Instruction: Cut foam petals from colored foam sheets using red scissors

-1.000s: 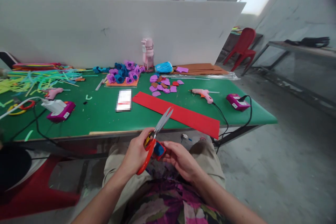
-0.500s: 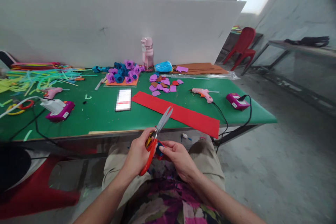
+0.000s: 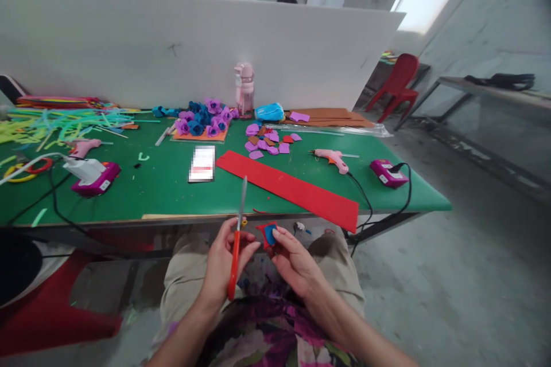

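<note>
Red-handled scissors (image 3: pixel 235 264) are in my left hand (image 3: pixel 221 264), blades closed and pointing up over the table's front edge. Between the fingers of my right hand (image 3: pixel 295 258) is a small blue piece (image 3: pixel 270 234) lying against a red piece (image 3: pixel 262 228). Both hands are above my lap, a short gap apart. A long red strip (image 3: pixel 297 189) lies slantwise on the green table (image 3: pixel 163 200) beyond my hands. A tiny red scrap (image 3: pixel 259 211) rests near the table's front edge.
Purple and blue flowers (image 3: pixel 198 117), a pink bottle (image 3: pixel 245 92) and purple cut pieces (image 3: pixel 256 154) are toward the back. A pink glue gun (image 3: pixel 333 159) lies right, near a purple power block (image 3: pixel 388 174). Thin coloured strips (image 3: pixel 64 120) cover the back left.
The scissors have closed and moved left, away from the red and blue pieces. My right hand has the pieces turned into clearer view. Small red scraps now show on the table.
</note>
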{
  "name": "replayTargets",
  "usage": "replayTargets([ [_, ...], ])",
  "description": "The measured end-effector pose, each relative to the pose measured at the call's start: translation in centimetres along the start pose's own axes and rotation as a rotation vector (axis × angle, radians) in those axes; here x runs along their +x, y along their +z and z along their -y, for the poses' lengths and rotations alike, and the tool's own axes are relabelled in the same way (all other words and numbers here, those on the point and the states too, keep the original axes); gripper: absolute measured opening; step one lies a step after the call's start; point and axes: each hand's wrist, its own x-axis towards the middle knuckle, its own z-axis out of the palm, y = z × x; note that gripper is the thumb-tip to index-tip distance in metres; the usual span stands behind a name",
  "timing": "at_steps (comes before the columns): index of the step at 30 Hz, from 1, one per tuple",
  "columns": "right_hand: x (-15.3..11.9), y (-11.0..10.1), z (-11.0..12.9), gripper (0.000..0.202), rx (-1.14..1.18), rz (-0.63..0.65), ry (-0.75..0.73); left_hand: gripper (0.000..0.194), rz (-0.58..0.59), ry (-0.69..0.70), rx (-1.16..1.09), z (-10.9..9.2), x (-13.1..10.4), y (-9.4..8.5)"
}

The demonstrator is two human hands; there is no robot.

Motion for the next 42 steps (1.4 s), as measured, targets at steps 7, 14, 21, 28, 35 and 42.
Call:
replayTargets([
  [7,-0.5,0.5,-0.7,0.021,0.012,-0.026,0.005,0.048,-0.069,0.019,-0.112,1.4,-0.8,2.9],
  [14,-0.9,0.8,0.3,0.021,-0.206,0.022,0.028,0.045,0.048,0.06,0.033,1.4,0.2,1.1],
  [21,-1.1,1.1,1.3,0.023,-0.478,0.069,-0.024,0.039,0.159,0.092,0.143,1.4,0.3,0.2],
  [28,-1.0,0.9,2.3,0.027,-0.346,0.008,-0.012,0.036,0.241,0.103,0.29,0.6,-1.4,-1.7],
  [35,-1.1,0.8,3.2,0.028,-0.249,-0.082,-0.062,0.034,0.283,0.09,0.429,1.0,-3.7,-2.7],
  [42,-1.3,1.1,3.4,0.024,-0.17,-0.139,-0.104,0.039,0.446,0.112,0.706,-0.1,-4.3,-3.1],
])
